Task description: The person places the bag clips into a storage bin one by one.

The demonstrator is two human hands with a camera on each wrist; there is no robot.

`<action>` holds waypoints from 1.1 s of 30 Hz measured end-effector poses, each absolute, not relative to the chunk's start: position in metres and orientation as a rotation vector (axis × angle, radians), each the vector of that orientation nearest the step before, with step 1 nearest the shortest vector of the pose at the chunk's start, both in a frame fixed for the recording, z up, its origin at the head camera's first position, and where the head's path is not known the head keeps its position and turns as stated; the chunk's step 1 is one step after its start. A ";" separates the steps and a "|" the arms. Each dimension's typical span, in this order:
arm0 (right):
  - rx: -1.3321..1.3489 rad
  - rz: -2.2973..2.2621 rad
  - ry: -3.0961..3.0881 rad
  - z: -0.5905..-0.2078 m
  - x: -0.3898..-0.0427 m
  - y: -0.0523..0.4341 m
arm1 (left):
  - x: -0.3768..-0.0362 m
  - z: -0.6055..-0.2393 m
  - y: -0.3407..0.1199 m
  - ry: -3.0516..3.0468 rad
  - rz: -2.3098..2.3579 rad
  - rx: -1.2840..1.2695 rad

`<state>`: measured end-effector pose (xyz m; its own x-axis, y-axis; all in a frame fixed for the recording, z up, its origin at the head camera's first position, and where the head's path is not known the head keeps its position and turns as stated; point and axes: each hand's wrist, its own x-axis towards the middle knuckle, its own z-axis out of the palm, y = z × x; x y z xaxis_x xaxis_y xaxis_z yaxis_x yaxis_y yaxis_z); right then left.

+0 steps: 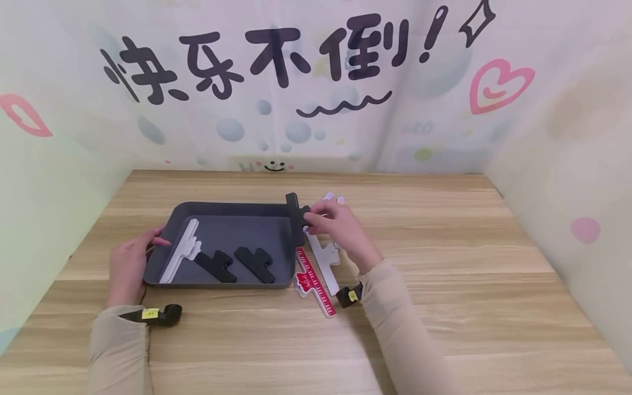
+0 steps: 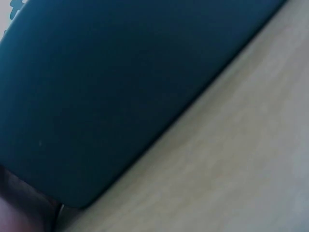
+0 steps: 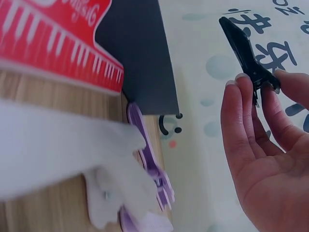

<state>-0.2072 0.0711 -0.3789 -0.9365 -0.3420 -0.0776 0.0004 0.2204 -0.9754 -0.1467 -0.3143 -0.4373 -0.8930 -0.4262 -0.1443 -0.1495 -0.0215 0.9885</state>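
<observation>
A dark grey rectangular tray (image 1: 232, 210) lies on the table, and my left hand (image 1: 129, 267) grips its left rim. Inside it are a white clip (image 1: 184, 251) slanted at the left and two black clips (image 1: 215, 267), (image 1: 255, 264). My right hand (image 1: 340, 227) pinches another black clip (image 1: 295, 219) between thumb and fingers, raised at the tray's right rim. The right wrist view shows this black clip (image 3: 244, 50) held by its handle end. In the left wrist view the tray's outer wall (image 2: 120, 82) covers most of the picture.
Just right of the tray lie a red clip with ruler-like marks (image 1: 313, 282) and a white clip (image 1: 324, 260). Purple clips (image 3: 152, 162) are partly hidden behind my right hand in the head view. A printed cloth (image 1: 316, 131) hangs behind the wooden table (image 1: 237, 340).
</observation>
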 end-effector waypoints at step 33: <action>-0.423 -1.817 2.054 -0.371 -0.194 0.009 | -0.146 -0.435 -0.315 -2.127 -1.945 0.636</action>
